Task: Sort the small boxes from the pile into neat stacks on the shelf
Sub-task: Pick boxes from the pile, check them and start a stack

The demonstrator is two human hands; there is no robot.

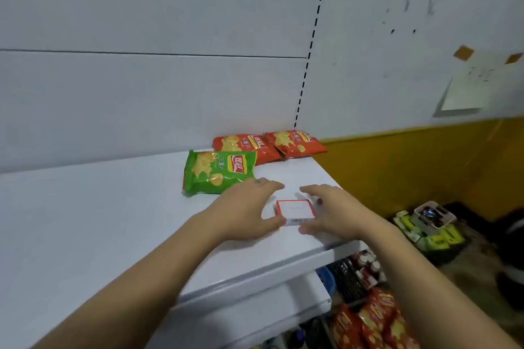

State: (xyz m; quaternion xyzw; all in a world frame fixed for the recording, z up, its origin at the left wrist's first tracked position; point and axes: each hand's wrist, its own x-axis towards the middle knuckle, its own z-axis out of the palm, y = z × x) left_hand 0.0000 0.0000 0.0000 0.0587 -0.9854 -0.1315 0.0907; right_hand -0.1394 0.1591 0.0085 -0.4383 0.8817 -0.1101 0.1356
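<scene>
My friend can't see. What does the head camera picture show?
The left hand and right hand flank a small red-edged box near the edge of a white shelf. Behind it lie a green chip bag and two red chip bags.

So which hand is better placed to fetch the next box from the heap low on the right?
Probably right. Left hand and right hand both flank the red-edged box, but the heap lies past the right end of the shelf, nearest the right hand.
</scene>
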